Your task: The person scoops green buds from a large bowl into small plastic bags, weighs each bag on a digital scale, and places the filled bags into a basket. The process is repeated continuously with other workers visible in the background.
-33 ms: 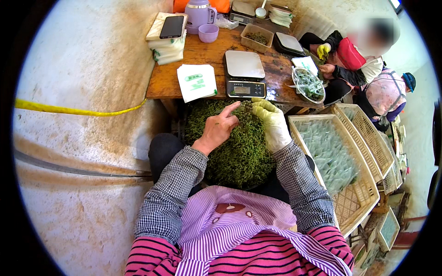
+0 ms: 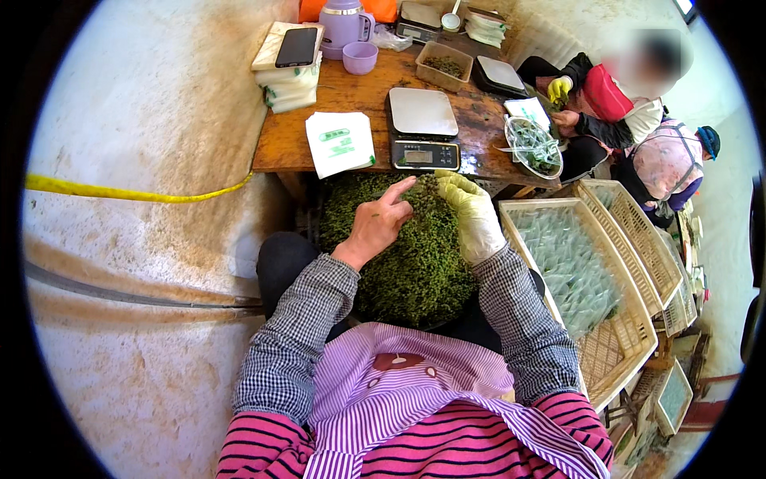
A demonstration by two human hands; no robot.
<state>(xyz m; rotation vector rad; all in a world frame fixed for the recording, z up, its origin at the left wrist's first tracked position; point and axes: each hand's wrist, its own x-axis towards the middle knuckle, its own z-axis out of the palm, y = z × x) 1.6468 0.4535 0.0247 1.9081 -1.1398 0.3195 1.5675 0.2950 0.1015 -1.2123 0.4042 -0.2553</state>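
Observation:
A dense heap of small-leaved greens (image 2: 419,267) fills a dark container held between my knees; its rim is mostly hidden. Above the heap's left side is my left hand (image 2: 380,223), bare, with the index finger stretched out and the other fingers bent. It holds nothing that I can see. Opposite it, my right hand (image 2: 471,215) wears a pale yellow glove. Its fingers are bent together over the far right part of the greens, pinching at a dark sprig by the fingertips. What exactly lies between them is too small to make out.
A wooden table (image 2: 351,96) ahead carries a digital scale (image 2: 423,112), white printed bags (image 2: 341,144), a tub (image 2: 444,65), a purple jug (image 2: 343,28) and a phone (image 2: 297,46). Crates of filled clear bags (image 2: 568,259) stand at right. Two people (image 2: 614,104) sit beyond.

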